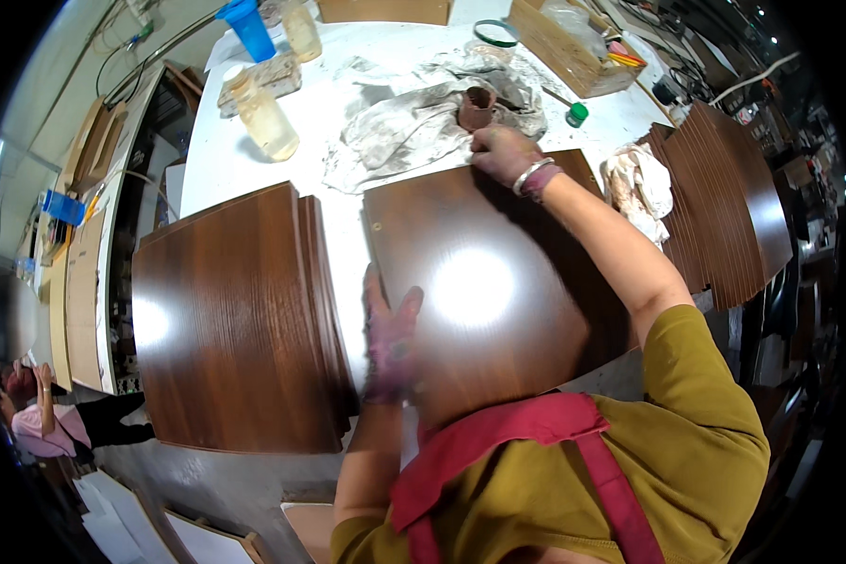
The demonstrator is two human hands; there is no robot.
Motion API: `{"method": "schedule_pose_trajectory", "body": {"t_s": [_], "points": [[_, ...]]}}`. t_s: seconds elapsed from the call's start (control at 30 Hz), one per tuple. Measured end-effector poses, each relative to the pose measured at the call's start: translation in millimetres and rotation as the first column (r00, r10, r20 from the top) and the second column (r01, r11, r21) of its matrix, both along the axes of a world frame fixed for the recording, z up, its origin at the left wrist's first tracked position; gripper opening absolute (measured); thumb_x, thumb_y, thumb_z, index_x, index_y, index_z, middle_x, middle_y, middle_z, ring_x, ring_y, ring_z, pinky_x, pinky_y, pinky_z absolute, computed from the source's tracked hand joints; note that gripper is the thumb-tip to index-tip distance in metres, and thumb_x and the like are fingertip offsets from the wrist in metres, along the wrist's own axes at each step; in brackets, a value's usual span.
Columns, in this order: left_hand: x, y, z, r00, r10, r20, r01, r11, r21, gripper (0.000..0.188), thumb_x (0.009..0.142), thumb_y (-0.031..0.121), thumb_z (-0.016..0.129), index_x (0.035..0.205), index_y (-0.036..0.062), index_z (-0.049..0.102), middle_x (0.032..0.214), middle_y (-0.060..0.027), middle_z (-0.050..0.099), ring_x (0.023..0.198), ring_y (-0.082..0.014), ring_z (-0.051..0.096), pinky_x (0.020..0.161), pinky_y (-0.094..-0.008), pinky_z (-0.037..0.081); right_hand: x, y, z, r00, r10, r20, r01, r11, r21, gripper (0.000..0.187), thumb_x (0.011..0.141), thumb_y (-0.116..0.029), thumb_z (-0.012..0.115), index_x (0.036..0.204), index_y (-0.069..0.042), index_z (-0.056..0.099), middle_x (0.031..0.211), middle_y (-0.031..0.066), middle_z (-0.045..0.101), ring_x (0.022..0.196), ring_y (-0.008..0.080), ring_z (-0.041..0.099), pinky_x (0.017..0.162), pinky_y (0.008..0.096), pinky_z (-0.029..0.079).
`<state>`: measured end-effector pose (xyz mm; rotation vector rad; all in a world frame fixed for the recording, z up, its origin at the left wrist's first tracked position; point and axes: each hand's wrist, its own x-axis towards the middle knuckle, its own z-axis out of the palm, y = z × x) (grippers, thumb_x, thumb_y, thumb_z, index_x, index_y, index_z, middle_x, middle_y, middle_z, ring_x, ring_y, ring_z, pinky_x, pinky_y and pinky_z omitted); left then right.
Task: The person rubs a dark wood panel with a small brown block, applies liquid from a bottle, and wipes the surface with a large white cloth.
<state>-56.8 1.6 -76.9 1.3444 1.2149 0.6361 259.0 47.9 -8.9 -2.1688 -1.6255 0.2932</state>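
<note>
In front of me lies a dark brown wooden panel (423, 211) with a glossy face. My left hand (392, 346), stained purple and slightly blurred, rests along the panel's left edge with thumb and fingers apart. My right hand (508, 158), also stained and with a bangle at the wrist, is closed over the panel's far edge. Whatever its curled fingers hold, if anything, is hidden. Just beyond them a brown-stained cup (476, 113) stands on a smeared white cloth (395, 132).
Brown panels are stacked at left (235, 320) and right (733, 207). A crumpled rag (637, 183) lies between panels. Bottles (261, 117), a blue cup (247, 30), a green-capped jar (576, 115) and a wooden box (573, 52) stand farther back. Another person (56, 423) is at far left.
</note>
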Motion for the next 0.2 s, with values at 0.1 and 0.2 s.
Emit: {"method": "schedule_pose_trajectory", "body": {"t_s": [0.1,0.2], "points": [[12.1,-3.1,33.1,0.987,-0.007,-0.161,-0.019,0.987,-0.161,0.076,0.087,0.003,0.055,0.155,0.0096,0.021,0.138,-0.0152,0.046,0.093,-0.0153,0.059,0.074,-0.0262,0.051,-28.9,18.0,-15.2,0.994,0.101,-0.048,-0.087,0.967,0.241,0.011,0.077,-0.011,0.060,0.084,-0.003,0.065,0.085,0.0180,0.062,0.089,0.0361,0.061,0.081,0.0441,0.049],[2.5,2.2,3.6,0.984,0.003,0.178,0.013,0.996,-0.086,0.080,0.086,0.008,0.060,0.156,0.0142,0.020,0.146,-0.0159,0.042,0.118,-0.0195,0.054,0.095,-0.0261,0.045,-83.8,51.3,-13.3,0.989,0.132,-0.059,-0.120,0.977,0.178,0.018,0.078,-0.011,0.057,0.089,-0.003,0.070,0.101,0.0268,0.064,0.105,0.0372,0.062,0.096,0.0418,0.047]]}}
